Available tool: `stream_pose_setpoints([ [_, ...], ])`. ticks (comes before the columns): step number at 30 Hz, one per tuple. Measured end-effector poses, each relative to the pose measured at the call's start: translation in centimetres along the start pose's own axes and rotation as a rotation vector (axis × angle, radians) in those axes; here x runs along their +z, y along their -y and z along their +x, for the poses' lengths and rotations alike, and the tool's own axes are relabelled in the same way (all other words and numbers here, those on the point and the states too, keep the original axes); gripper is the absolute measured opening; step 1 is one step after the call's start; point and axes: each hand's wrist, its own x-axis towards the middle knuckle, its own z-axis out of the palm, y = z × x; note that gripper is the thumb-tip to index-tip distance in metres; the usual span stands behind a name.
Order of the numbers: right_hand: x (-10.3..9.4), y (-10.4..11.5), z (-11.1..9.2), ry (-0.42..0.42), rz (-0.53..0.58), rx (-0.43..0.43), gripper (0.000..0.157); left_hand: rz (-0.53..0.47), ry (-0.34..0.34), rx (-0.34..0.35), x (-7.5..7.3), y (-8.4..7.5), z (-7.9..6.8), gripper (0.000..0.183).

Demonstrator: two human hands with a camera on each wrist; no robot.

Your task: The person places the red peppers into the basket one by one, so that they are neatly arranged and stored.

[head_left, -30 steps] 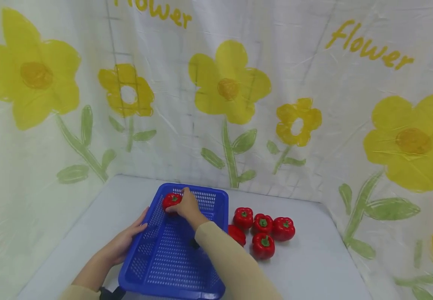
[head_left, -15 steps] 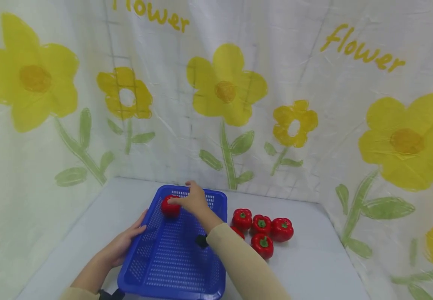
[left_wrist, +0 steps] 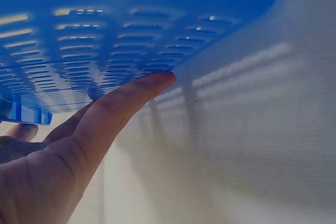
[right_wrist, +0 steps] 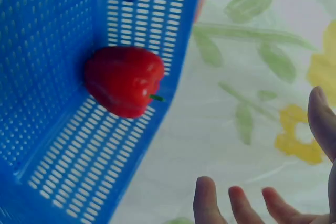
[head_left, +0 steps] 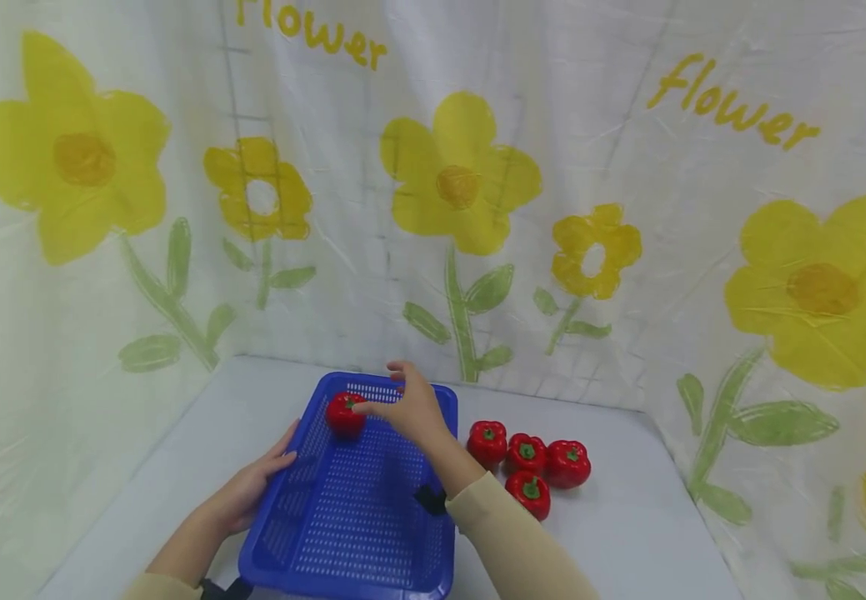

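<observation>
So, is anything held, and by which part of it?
The right hand holds nothing; the pepper in the basket is free. The left hand touches the basket's left side from outside; any grip is unclear.

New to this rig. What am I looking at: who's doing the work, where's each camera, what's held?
No robot here, just human hands. The wide picture comes from a camera on the head, looking forward and down; the two smaller ones come from a camera on each wrist. The left grip, a bare hand, touches the outer side of a blue basket. Inside sits one red pepper. The right grip, also bare, is open and holds nothing; the right wrist view shows its fingers clear of that pepper. Four more peppers show on the pale table beside the basket; the right sleeve may hide others.
</observation>
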Motion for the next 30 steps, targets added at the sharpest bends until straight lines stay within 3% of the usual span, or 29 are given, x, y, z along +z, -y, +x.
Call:
stream_pose_setpoints([
  [11, -1.9, -0.8, -3.1, -0.026, 0.069, -0.011, 0.084, 0.004, 0.009, 0.008, 0.1, 0.4, 0.0, 0.062],
  [18, -3.2, -1.5, -4.8, -0.073, 0.044, -0.024, 0.086, 0.004, 0.005, 0.005, 0.1, 0.2, 0.0, 0.061],
  [25, -4.5, -2.6, -6.1, -0.108, 0.083, -0.022, 0.084, 0.022, -0.021, 0.0, -0.1, -0.1, -0.1, 0.062],
  [30, -5.4, -3.8, -7.1, -0.139, 0.1, -0.003, 0.083, 0.013, 0.005, 0.003, 0.0, -0.2, -0.2, 0.061],
])
